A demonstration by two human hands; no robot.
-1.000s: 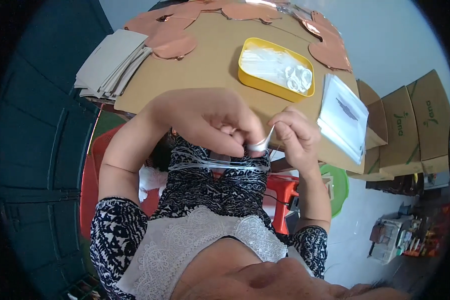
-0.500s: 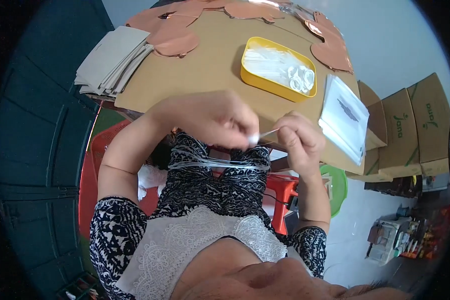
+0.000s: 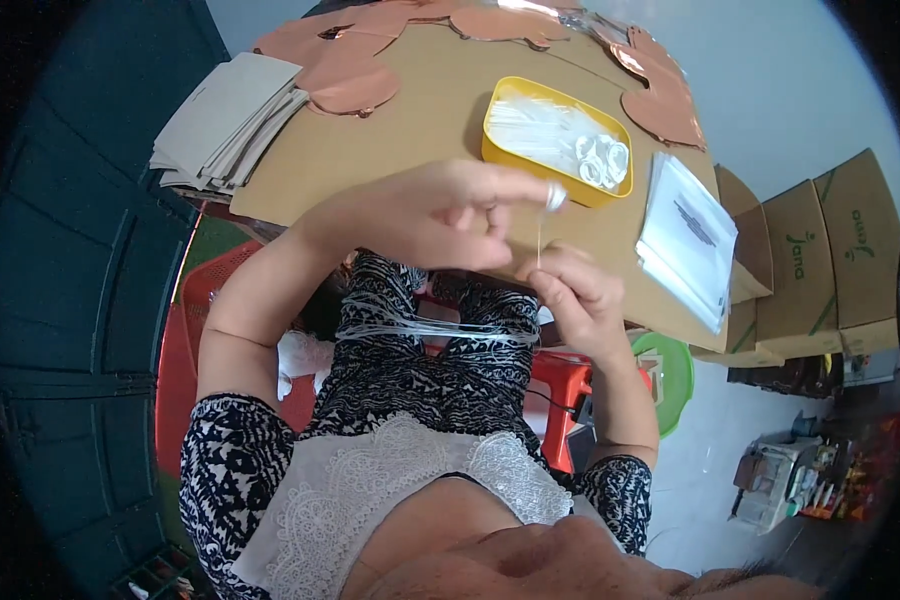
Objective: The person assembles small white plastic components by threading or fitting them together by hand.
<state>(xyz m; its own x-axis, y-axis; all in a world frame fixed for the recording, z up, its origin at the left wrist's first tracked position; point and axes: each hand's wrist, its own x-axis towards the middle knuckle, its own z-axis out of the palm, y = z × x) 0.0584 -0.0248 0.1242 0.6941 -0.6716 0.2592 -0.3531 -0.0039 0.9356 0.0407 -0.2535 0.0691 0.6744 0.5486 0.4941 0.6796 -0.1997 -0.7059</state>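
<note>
The thin white strand (image 3: 540, 241) hung between the hands, its coil (image 3: 556, 194) round an outstretched fingertip of the left hand (image 3: 432, 212), its grip otherwise loose. The right hand (image 3: 584, 298) pinched the strand, as best I could tell. Light, even tension seemed wisest for neat turns. Beyond, on the brown tabletop (image 3: 415, 115), stood a yellow tray (image 3: 500, 151); sheets (image 3: 685, 245) lay right, cards (image 3: 220, 120) left, cartons (image 3: 798, 262) farther right.

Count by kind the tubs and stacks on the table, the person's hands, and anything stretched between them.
Yellow plastic tub: 1
Pale card stack, glossy white sheet stack: 2
Left hand, right hand: 2
Thin white strand: 1
Total: 6
</note>
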